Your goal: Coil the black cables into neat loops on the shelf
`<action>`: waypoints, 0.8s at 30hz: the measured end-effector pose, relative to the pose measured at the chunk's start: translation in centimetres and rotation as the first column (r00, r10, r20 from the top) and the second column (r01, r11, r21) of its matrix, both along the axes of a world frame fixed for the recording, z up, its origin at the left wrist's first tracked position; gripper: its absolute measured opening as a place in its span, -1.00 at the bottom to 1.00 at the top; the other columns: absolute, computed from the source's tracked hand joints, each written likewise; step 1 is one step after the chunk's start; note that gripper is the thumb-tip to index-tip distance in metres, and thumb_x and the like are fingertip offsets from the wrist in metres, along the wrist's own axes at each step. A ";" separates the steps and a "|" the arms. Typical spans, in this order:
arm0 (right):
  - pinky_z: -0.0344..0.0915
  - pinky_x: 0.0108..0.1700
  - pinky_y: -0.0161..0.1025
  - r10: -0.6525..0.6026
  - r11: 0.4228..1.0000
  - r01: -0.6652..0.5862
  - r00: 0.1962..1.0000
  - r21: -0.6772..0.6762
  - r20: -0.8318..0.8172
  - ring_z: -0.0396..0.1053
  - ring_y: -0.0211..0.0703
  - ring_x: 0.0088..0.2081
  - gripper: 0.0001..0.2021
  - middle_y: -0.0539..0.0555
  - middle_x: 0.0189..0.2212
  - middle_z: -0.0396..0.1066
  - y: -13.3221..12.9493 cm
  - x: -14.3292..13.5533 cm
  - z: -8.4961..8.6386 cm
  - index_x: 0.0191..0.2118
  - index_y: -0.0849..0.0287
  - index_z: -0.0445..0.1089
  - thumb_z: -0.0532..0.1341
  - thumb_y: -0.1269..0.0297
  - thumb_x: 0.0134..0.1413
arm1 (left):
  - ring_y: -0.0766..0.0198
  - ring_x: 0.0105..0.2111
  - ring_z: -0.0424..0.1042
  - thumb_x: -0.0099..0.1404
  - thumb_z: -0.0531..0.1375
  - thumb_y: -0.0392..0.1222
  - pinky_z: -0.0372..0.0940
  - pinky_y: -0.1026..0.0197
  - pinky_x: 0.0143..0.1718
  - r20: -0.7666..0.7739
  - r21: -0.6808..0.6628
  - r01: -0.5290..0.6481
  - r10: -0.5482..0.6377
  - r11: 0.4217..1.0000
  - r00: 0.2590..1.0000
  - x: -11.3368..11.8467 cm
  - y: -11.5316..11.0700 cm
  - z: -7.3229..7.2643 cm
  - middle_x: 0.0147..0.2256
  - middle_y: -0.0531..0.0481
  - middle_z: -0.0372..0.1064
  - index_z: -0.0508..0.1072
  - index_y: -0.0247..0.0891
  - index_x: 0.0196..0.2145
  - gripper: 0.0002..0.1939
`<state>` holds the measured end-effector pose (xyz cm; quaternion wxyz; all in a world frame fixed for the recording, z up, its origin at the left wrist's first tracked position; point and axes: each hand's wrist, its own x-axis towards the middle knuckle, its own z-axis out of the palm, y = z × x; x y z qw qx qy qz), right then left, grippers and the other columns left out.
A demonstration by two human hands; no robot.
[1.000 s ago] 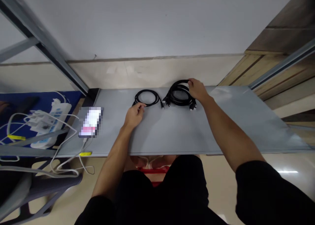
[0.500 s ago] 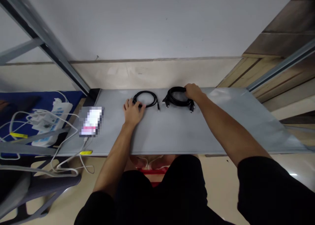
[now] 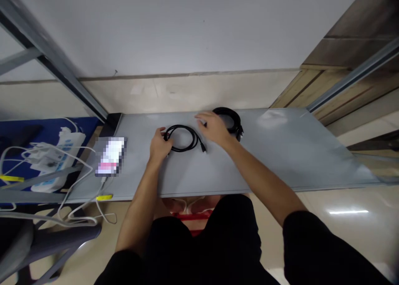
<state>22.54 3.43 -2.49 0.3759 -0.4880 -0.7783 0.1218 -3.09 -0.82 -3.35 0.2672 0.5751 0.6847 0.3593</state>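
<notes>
A thin black cable (image 3: 193, 144) lies in a loose loop on the grey tabletop, a plug showing at its right end. My left hand (image 3: 160, 144) is closed around the left side of this loop, thumb in front and fingers behind. To the right is a thicker coiled black cable (image 3: 236, 117), partly covered by my right hand. My right hand (image 3: 214, 129) hovers between the two coils, holding nothing, its thumb apart from the fingers and pointing left.
On the left of the grey tabletop (image 3: 268, 168) lies a phone (image 3: 110, 157) with a pixelated screen and a white charging cord. Beyond it is a white power strip (image 3: 60, 162) with tangled white cords. A metal post (image 3: 71, 75) rises at the left; a wall stands behind.
My right hand has let go of the thicker coil and moved left toward the thin cable. My left hand has taken hold of the thin loop, which sits slightly nearer me.
</notes>
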 end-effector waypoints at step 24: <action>0.59 0.10 0.10 0.094 0.989 -0.136 0.886 -0.061 -0.453 0.64 0.12 -0.03 -0.69 0.16 -0.10 0.70 -4.1 -4.8 -2.8 -0.14 -0.02 0.68 0.28 -0.09 0.39 | 0.00 -0.04 0.67 0.43 0.28 0.41 0.64 -0.02 -0.08 0.429 0.306 0.303 -0.415 0.903 0.803 3.4 -1.1 -1.4 0.02 -0.19 0.64 0.59 -0.21 0.02 -0.40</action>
